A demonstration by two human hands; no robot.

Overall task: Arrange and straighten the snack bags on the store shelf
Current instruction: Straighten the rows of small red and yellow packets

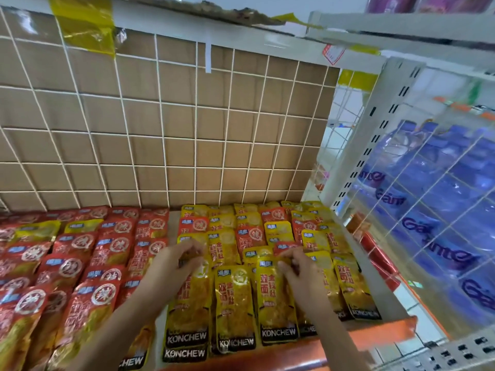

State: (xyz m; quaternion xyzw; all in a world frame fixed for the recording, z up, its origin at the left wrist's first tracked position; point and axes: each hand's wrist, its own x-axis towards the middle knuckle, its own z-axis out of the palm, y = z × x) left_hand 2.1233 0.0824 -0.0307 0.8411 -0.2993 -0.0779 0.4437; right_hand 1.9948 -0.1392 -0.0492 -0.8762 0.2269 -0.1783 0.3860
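Yellow snack bags (235,303) lie in overlapping rows on the right half of the shelf, with a few red ones mixed in. Red snack bags (80,263) fill the left half. My left hand (176,261) lies over the top of the front-left yellow bag (187,317), fingers curled at its upper edge. My right hand (297,266) pinches the top edge of another yellow bag (273,303) in the front row. Both hands are blurred, so the exact hold is hard to make out.
A white wire grid over brown cardboard (160,129) backs the shelf. The shelf's orange front rail (375,333) runs along the near edge. To the right, a white upright (375,124) and wire mesh fence off blue packs (442,210).
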